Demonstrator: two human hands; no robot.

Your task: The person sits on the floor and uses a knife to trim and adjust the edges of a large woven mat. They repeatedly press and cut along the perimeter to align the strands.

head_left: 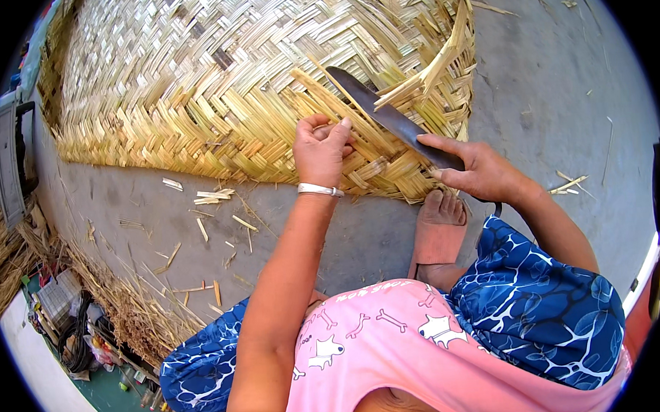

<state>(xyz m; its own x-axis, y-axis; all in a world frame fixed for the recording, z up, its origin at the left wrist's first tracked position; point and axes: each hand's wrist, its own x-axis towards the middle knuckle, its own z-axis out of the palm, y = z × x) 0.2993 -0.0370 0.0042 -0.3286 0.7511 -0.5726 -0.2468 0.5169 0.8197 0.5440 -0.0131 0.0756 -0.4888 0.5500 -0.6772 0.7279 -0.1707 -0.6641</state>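
Observation:
A large woven mat (215,100) of split reed strips lies on the floor before me, its near edge yellower and greener than its pale middle. My right hand (487,173) grips the near end of a long, dark, flat knife blade (396,122), which lies slantwise over the weave near the mat's right corner. My left hand (322,151) is closed, thumb and fingers curled together beside the loose reed strips (332,95) left of the blade. What its fingers pinch is partly hidden. A bent pale strip (441,61) sticks up right of the blade.
My sandalled foot (438,234) stands by the mat's near right corner. Cut strip scraps (215,196) litter the grey floor (553,86). At left lie a heap of dry stalks (139,310), a coil of black cable (74,342) and a grey frame-like object (8,161).

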